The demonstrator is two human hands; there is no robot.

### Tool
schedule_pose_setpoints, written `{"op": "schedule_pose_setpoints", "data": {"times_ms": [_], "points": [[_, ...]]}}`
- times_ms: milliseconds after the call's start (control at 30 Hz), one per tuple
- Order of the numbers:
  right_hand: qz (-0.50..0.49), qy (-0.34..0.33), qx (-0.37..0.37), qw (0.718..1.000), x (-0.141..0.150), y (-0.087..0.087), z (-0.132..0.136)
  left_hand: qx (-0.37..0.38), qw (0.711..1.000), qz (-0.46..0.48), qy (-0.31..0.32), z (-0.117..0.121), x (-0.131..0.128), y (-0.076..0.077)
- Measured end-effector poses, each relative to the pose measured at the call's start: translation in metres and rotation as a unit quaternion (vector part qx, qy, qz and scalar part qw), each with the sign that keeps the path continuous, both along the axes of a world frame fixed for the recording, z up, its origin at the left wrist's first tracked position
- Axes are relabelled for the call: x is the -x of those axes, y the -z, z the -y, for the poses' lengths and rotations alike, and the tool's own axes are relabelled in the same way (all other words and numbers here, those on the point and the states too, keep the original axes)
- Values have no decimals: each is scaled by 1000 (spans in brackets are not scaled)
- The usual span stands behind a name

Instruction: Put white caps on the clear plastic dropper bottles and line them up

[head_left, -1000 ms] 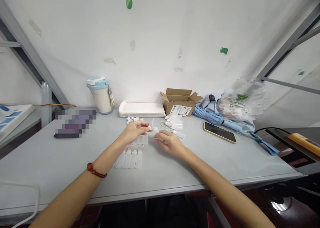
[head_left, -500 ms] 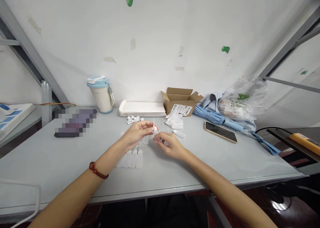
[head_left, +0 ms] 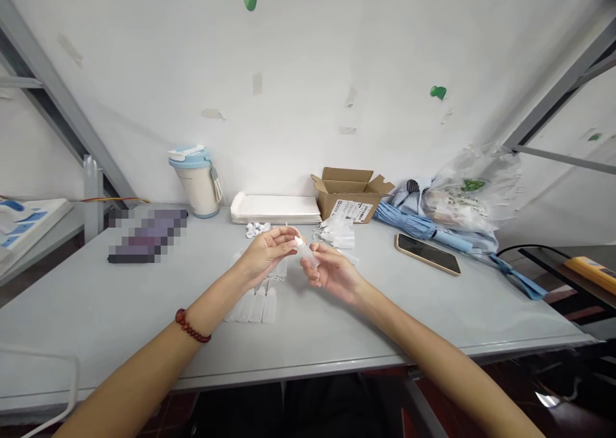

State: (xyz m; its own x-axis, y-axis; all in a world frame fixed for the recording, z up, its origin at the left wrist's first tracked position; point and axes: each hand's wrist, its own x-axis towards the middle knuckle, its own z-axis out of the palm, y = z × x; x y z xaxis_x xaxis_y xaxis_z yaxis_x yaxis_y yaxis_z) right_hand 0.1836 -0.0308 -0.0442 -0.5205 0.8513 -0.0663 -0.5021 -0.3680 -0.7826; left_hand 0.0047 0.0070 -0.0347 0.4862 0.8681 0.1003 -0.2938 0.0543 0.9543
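A small translucent plastic bottle (head_left: pixel 308 254) with a white top is held tilted between my two hands above the table. My left hand (head_left: pixel 265 253) pinches it at its white top, where a thin strap sticks up. Around the bottle's body my right hand (head_left: pixel 337 275) closes its fingers and thumb. Several similar bottles (head_left: pixel 257 306) lie in a row on the table below my left hand, partly hidden by it. A cluster of small white caps (head_left: pixel 256 229) sits behind that hand. More bottles with straps (head_left: pixel 337 234) are heaped behind my right hand.
Along the wall stand a cream tumbler (head_left: pixel 197 185), a stack of white trays (head_left: pixel 276 208) and an open cardboard box (head_left: pixel 344 197). A blue folded umbrella (head_left: pixel 409 223), a plastic bag (head_left: pixel 471 197) and a phone (head_left: pixel 427 253) lie to the right. A pixelated dark object (head_left: pixel 149 236) is left.
My right hand has turned and now grips the bottle's body. The bottle has gone from near upright to tilted, its lower end to the right. My left hand stays at its top.
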Motion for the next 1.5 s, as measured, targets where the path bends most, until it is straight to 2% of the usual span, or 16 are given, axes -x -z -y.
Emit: {"op": "schedule_pose_setpoints", "data": {"times_ms": [100, 367, 500, 600, 800, 967, 1133, 1333, 1500], "points": [[-14, -8, 2, 1000, 0, 1, 0, 10, 1000, 4, 5, 0, 0, -1], [30, -3, -26, 999, 1, -2, 1, 5, 1000, -24, 7, 1, 3, -9], [36, -4, -34, 999, 1, 0, 1, 0, 999, -36, -16, 1, 2, -7], [40, -13, -33, 999, 2, 0, 1, 25, 998, -49, -25, -2, 4, -3], [35, -25, -36, 998, 2, 0, 2, 59, 998, -38, 1, -8, 10, 2], [36, -20, -36, 998, 0, -3, 3, 55, 998, -15, 39, -7, 10, -1], [39, -25, -45, 998, -1, -3, 2, 47, 999, -14, 14, -1, 6, -6], [44, -27, -55, 997, -1, -2, 2, 43, 998, -41, -9, 0, 3, -3], [42, -33, -47, 997, -2, -2, 3, 60, 997, -40, 13, -3, 7, -2]]}}
